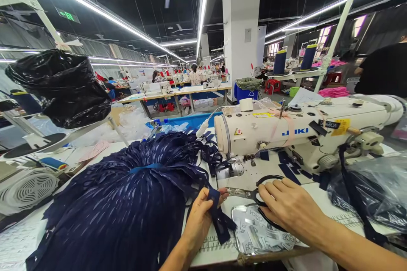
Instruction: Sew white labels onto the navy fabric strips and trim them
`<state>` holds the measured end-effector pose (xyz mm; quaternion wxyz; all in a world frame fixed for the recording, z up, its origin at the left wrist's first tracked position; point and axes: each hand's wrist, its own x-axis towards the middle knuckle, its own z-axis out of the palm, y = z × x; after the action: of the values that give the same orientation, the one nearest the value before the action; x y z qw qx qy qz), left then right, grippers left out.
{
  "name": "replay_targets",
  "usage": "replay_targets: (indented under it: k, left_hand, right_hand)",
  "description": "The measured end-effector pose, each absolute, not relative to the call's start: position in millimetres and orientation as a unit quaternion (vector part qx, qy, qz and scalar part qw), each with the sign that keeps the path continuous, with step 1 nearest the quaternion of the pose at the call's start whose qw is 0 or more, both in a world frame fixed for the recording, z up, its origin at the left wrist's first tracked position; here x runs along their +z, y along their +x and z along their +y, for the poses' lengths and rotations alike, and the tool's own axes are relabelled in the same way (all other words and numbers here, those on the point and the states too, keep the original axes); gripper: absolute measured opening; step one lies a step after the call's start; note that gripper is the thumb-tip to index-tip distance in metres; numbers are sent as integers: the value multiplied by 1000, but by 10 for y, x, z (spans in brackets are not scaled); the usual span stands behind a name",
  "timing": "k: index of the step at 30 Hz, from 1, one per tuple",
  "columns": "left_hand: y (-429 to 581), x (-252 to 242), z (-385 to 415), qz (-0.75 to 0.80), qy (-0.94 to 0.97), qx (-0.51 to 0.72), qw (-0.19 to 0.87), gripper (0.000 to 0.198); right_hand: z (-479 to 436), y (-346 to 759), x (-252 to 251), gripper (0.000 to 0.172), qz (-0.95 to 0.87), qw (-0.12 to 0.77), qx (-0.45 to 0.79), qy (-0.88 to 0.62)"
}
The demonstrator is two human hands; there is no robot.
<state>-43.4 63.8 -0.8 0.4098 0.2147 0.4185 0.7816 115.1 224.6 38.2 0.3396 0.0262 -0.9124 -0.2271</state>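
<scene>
My left hand (201, 215) pinches a navy fabric strip (219, 220), its loose end hanging down over the table's printed ruler. In my right hand (288, 205) is a pair of black-handled scissors (249, 193), fingers through the loops and blades pointing left at the strip. The blade tips lie at my left fingertips; whether they are parted is hard to see. A big bundle of navy strips (127, 203), tied with a blue band (148, 167), spreads to the left of my left hand. Beneath the scissors sits a clear-lidded tray of printed labels (260, 235).
A white JUKI sewing machine (260, 125) stands just behind my hands. Navy scraps (291, 169) lie under its arm. At right is a clear plastic bag of dark material (375, 194). A black plastic bag (60, 87) hangs at left; thread cones (280, 61) stand behind the machine.
</scene>
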Motion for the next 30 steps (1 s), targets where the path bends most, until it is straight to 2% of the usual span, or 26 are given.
replay_targets:
  k: [12,21,25,30]
  left_hand:
    - [-454,-48,623,444,215,757,428,10]
    - [-456,-34,605,452,215,747,437,5]
    - [-433,-18,558,444,218,759,423,6]
    - [-366,33,392,427,182,830,309,20]
  right_hand:
    - [2125,1120,425,28,-883,341,-316,68]
    - [2100,1184,515,27,-873,320,-347,121]
    - [2223,1212,530,27,-888,317,-311,120]
    - [2622,1276,129,15,-929,311,-201,-5]
